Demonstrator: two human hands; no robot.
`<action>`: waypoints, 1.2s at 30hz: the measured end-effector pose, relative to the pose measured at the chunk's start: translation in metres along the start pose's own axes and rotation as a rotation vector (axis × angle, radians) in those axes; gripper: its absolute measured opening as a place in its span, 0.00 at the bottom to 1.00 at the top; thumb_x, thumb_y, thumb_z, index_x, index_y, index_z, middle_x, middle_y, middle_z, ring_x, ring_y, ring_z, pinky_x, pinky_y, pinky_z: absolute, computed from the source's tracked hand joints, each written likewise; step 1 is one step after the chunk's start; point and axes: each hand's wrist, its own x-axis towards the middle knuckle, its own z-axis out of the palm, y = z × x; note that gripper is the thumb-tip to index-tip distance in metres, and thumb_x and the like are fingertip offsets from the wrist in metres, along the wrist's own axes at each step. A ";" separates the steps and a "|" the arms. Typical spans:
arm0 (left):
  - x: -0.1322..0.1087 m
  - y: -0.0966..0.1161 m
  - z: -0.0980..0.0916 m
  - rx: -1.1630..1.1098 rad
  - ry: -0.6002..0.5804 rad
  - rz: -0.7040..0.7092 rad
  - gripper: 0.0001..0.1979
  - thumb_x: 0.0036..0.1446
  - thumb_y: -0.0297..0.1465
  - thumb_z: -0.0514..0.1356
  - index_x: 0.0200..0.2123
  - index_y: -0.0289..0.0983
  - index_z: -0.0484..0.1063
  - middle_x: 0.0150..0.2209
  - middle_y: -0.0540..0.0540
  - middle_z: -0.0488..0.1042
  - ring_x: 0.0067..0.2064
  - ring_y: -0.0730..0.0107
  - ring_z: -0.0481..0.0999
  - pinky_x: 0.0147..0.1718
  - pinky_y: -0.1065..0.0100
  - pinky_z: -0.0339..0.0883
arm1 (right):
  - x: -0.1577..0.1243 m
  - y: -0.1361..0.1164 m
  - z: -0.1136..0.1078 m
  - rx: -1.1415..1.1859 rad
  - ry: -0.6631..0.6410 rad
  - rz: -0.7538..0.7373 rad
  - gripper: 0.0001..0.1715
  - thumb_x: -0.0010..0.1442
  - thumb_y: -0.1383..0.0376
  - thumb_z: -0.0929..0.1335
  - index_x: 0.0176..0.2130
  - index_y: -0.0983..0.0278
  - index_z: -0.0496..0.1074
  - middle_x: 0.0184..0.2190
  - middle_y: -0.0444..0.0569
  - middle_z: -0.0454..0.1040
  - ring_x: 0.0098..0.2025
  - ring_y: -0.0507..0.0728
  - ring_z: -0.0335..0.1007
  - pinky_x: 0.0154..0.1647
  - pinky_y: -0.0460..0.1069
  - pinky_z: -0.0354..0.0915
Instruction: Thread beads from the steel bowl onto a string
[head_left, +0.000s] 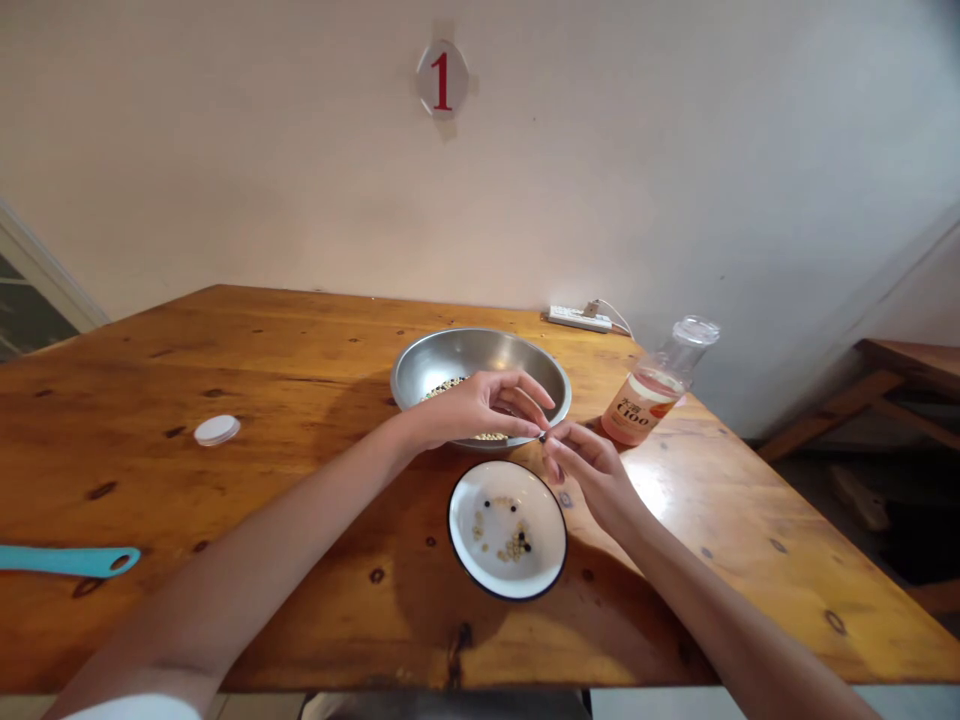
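My left hand [480, 408] reaches over the near rim of a steel bowl [442, 360] that holds pale and dark beans. Its thumb and forefinger pinch a small dark bean [542, 436] at the bowl's right front edge. My right hand [592, 467] meets it there, fingertips pinched together and touching the same bean. Just below both hands stands a white enamel bowl [544, 560] with a dark rim, holding several pale beans and a few dark ones.
A tilted clear drink bottle [651, 395] with an orange label lies right of the steel bowl. A white lid [217, 430] sits at left, a turquoise handle [71, 560] at the left edge. A power strip [579, 318] rests against the wall. The wooden table [262, 400] ends near my body.
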 end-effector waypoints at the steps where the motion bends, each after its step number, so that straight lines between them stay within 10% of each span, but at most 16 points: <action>1: 0.000 0.000 0.000 -0.001 -0.010 -0.002 0.14 0.49 0.29 0.66 0.40 0.37 0.69 0.35 0.48 0.76 0.39 0.73 0.75 0.42 0.67 0.66 | 0.000 0.000 0.000 0.005 -0.001 0.000 0.14 0.58 0.56 0.68 0.29 0.64 0.69 0.19 0.42 0.68 0.22 0.49 0.61 0.25 0.44 0.60; 23: 0.000 -0.001 0.002 0.051 -0.032 0.013 0.11 0.51 0.28 0.64 0.38 0.36 0.67 0.35 0.49 0.76 0.38 0.73 0.75 0.41 0.68 0.67 | 0.002 0.000 0.001 0.076 0.009 0.018 0.12 0.55 0.57 0.71 0.35 0.63 0.73 0.18 0.42 0.70 0.21 0.49 0.63 0.23 0.43 0.61; 36: -0.004 0.012 -0.007 -0.112 0.155 0.075 0.10 0.48 0.26 0.65 0.33 0.34 0.67 0.30 0.51 0.75 0.34 0.76 0.74 0.39 0.70 0.66 | -0.001 -0.006 0.001 -0.214 -0.054 -0.083 0.12 0.58 0.57 0.67 0.31 0.64 0.69 0.19 0.41 0.65 0.20 0.48 0.59 0.21 0.44 0.55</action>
